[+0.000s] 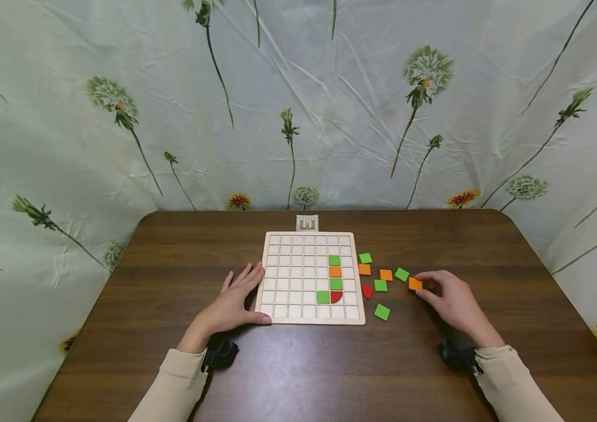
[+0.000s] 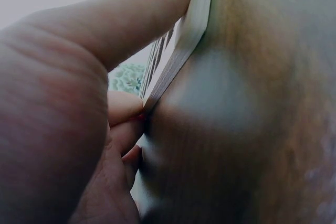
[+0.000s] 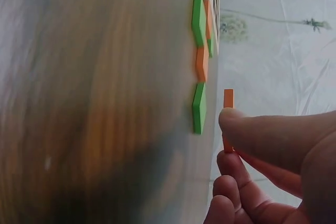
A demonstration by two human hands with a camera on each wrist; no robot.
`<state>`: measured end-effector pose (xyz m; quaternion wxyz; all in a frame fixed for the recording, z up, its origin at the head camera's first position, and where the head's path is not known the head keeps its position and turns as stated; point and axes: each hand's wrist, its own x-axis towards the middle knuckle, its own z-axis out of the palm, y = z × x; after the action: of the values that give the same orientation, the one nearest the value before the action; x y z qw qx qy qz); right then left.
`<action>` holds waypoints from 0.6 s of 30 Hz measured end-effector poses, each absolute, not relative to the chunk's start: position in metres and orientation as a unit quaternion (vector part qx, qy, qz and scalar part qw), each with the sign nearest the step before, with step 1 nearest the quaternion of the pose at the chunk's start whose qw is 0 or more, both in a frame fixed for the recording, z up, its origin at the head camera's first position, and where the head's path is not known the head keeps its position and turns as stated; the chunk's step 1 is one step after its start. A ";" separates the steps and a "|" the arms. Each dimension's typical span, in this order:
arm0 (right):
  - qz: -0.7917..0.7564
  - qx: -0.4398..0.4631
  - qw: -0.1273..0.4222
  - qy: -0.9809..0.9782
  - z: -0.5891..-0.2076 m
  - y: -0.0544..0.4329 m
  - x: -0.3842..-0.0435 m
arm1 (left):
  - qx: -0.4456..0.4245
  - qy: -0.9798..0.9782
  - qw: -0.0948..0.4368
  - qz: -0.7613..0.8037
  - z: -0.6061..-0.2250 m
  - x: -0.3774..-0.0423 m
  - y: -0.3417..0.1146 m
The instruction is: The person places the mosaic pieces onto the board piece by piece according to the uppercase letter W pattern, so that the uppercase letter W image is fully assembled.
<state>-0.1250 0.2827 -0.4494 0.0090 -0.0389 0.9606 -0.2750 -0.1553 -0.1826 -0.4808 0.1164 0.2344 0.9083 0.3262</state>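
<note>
My right hand [image 1: 451, 299] pinches an orange square tile [image 1: 415, 284] between thumb and fingers, to the right of the loose tiles. In the right wrist view the orange tile [image 3: 228, 98] shows edge-on, raised off the table. A pale wooden grid board [image 1: 293, 278] lies mid-table. On its right part sit several tiles: green, an orange one [image 1: 335, 272], and a red rounded one [image 1: 336, 297]. My left hand [image 1: 232, 305] rests at the board's left edge with fingers spread, the thumb at its near corner. In the left wrist view the thumb [image 2: 142, 14] touches the board's side.
Loose green tiles [image 1: 382, 312], orange tiles [image 1: 386, 275] and a red piece [image 1: 367, 291] lie right of the board. A small patterned card [image 1: 307, 223] lies behind it. A flower-printed curtain [image 1: 351, 105] hangs behind the brown table [image 1: 319, 375].
</note>
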 end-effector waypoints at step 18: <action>-0.304 -0.063 -0.006 0.951 -0.444 0.250 -0.122 | 0.231 0.909 0.119 0.327 -0.482 -0.155 -0.183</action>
<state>-0.1216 0.2501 -0.4443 -0.0058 -0.0632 0.9507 -0.3036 -0.1553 -0.1831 -0.4820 0.1185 0.2313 0.9086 0.3269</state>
